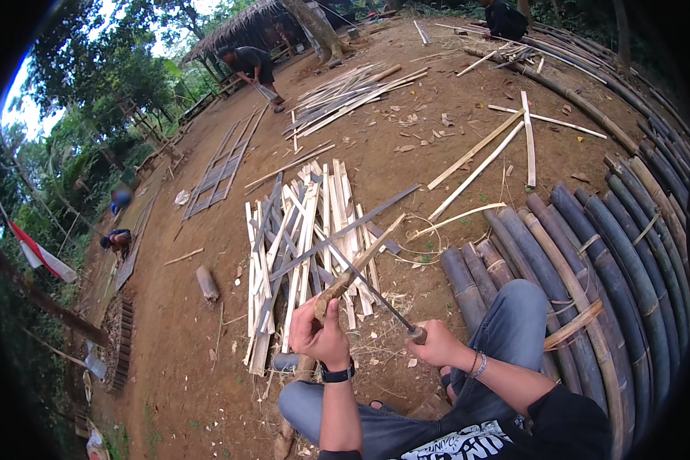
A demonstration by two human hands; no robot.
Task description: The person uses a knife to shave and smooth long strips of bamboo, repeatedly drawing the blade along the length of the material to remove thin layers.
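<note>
My left hand [320, 336], a dark band on its wrist, is closed around the near end of a brown bamboo piece [364, 257] that points up and to the right. My right hand [439, 345] is wrapped round the wooden handle of a long-bladed knife [387, 303]. Its thin dark blade runs up and left from that fist and crosses the bamboo piece beyond my left hand; whether the two touch, I cannot tell. Just past my hands lies a pile of split bamboo strips [264, 253], pale and dark sides mixed.
Dark bamboo poles [606, 253] lie stacked along my right. A short bamboo section [207, 284] rests on the soil at left. Farther off are a lattice of strips [224, 165] and another strip pile [345, 100]. A person [253, 69] bends near the thatched shelter [241, 27]; others crouch farther away.
</note>
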